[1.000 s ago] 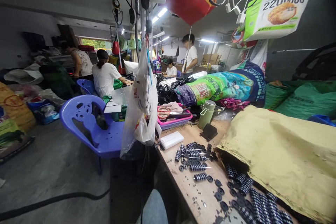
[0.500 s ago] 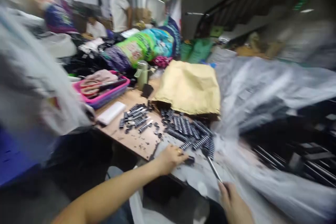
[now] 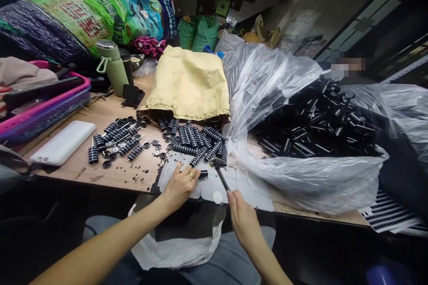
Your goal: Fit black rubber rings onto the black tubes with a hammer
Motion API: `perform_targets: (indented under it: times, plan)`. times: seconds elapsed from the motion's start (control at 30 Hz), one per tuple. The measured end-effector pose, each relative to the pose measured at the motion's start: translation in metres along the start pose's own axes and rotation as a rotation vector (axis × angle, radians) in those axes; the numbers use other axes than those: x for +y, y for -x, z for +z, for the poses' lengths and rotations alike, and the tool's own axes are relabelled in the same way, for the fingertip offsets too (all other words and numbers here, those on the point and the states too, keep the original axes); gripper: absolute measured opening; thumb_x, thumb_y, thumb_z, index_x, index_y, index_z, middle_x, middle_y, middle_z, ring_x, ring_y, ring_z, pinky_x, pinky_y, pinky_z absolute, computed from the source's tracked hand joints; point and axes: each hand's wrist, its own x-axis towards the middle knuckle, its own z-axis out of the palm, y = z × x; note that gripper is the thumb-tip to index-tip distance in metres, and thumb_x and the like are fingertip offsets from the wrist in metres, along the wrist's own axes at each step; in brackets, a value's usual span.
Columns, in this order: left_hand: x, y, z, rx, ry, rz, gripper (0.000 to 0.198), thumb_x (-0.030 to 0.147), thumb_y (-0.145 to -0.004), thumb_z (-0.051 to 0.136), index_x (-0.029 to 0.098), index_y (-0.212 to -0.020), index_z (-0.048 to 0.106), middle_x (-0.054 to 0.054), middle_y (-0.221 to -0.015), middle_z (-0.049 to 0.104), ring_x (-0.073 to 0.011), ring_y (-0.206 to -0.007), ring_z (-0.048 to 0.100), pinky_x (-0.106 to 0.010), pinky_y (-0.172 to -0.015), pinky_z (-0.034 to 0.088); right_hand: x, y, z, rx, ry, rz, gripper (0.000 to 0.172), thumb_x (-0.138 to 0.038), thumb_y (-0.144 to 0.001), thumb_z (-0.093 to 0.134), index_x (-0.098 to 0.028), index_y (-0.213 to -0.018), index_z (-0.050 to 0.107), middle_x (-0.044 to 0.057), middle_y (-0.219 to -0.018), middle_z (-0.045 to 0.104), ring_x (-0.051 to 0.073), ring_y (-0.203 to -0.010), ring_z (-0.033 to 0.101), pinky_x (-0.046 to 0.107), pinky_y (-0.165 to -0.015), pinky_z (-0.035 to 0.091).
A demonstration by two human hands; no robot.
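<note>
My left hand [image 3: 180, 185] is closed on a short black tube [image 3: 203, 173] that lies over the pale sheet [image 3: 247, 189] at the table's front edge. A ring shows on one finger. In my right hand [image 3: 239, 209] is the handle of a small hammer [image 3: 220, 173]; its dark head is just right of the tube. Behind both hands, black ribbed cylinders [image 3: 190, 136] lie heaped at the mouth of a yellow sack [image 3: 190, 82]. More ribbed pieces on metal rods [image 3: 135, 152] lie to the left among black discs [image 3: 107, 164].
On the left are a white power bank [image 3: 63, 142], a pink-rimmed basket [image 3: 47, 100] and a green flask [image 3: 113, 67]. A clear plastic bag [image 3: 294, 178] of black tubes [image 3: 314, 120] fills the right side. An open white bag [image 3: 174, 254] hangs over my lap.
The view has swung right and become sharper. The hammer's head now sits closer to my left hand. Both hands still hold their items.
</note>
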Motion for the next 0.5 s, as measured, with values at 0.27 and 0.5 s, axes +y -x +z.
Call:
perform_targets:
  times: [0.27, 0.5]
  plan:
    - [0.031, 0.006, 0.019, -0.019, 0.064, -0.022, 0.067, 0.048, -0.082, 0.028, 0.003, -0.132, 0.026, -0.018, -0.136, 0.032, -0.0271, -0.129, 0.021, -0.043, -0.104, 0.014, -0.056, 0.020, -0.010, 0.144, -0.253, -0.304, 0.033, -0.036, -0.091, 0.022, -0.020, -0.074, 0.045, -0.002, -0.054, 0.049, 0.010, -0.044, 0.047, 0.019, -0.045, 0.031]
    - [0.023, 0.005, 0.022, 0.031, 0.085, 0.022, 0.056, 0.029, -0.083, 0.033, 0.001, -0.130, 0.026, -0.019, -0.137, 0.030, -0.0272, -0.128, 0.023, -0.042, -0.102, 0.022, -0.046, 0.013, 0.030, -0.114, 0.109, -0.193, 0.040, -0.040, -0.092, 0.018, -0.020, -0.072, 0.047, 0.000, -0.053, 0.055, 0.014, -0.044, 0.051, 0.022, -0.044, 0.024]
